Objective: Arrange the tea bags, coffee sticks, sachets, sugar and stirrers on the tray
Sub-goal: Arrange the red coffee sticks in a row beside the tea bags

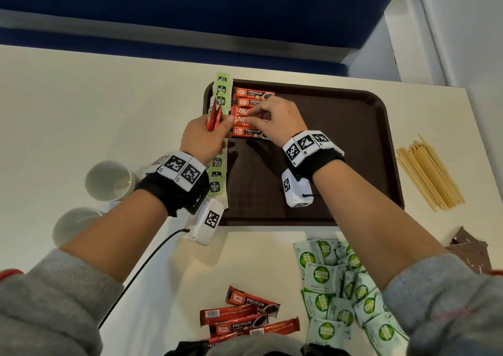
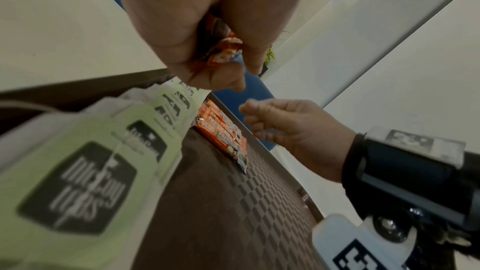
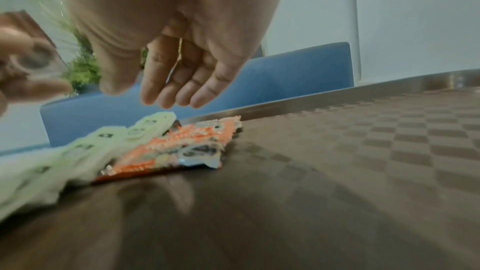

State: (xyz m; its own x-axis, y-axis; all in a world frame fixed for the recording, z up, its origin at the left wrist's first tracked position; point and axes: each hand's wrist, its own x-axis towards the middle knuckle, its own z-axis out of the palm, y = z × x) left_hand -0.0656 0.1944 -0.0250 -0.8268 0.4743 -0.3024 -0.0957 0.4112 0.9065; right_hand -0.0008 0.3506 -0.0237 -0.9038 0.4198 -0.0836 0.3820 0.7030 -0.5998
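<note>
A brown tray (image 1: 340,151) holds a row of green tea bags (image 1: 221,94) along its left rim. Beside them lies a column of orange-red coffee sticks (image 1: 246,132). My left hand (image 1: 206,135) grips a few red coffee sticks (image 1: 213,117) upright over the tray's left edge; their ends poke out of the fist (image 2: 223,52). My right hand (image 1: 255,117) hovers just above the laid sticks (image 3: 179,147). Its fingers (image 3: 176,89) hang relaxed and hold nothing.
More coffee sticks (image 1: 245,320) and green coco sugar sachets (image 1: 340,287) lie at the table's near edge. Wooden stirrers (image 1: 430,173) and brown sachets (image 1: 473,249) sit right of the tray. Two white cups (image 1: 109,181) stand to the left.
</note>
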